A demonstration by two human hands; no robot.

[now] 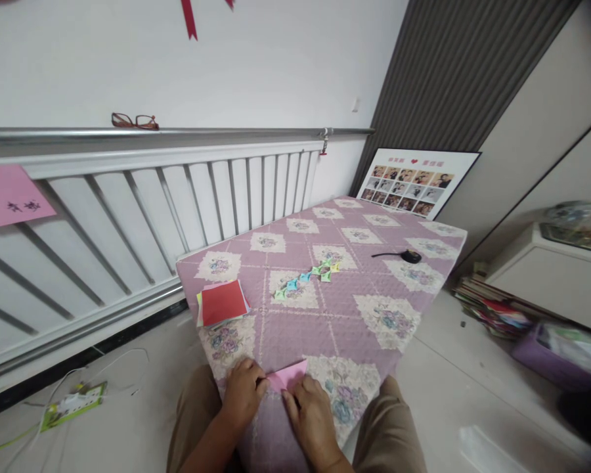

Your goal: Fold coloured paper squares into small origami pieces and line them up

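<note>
A folded sheet of pink paper (pixel 288 376) lies at the near end of the cloth-covered table, between my hands. My left hand (pixel 246 390) pinches its left corner with curled fingers. On the paper's right part rests my right hand (pixel 311 410), fingers bent and thumb along the lower edge. Farther up the table runs a row of small folded paper pieces (pixel 305 276) in green, blue and yellow. To the left sits a stack of coloured paper squares (pixel 224 303) with a red sheet on top.
The table wears a purple floral tablecloth (pixel 295 244). A black object with a short cord (pixel 410 256) lies at its right side. A photo board (pixel 418 182) leans at the far end. Left stands a white radiator (pixel 217 197); glasses (pixel 134 121) rest on the pipe above. A power strip (pixel 76 405) is on the floor.
</note>
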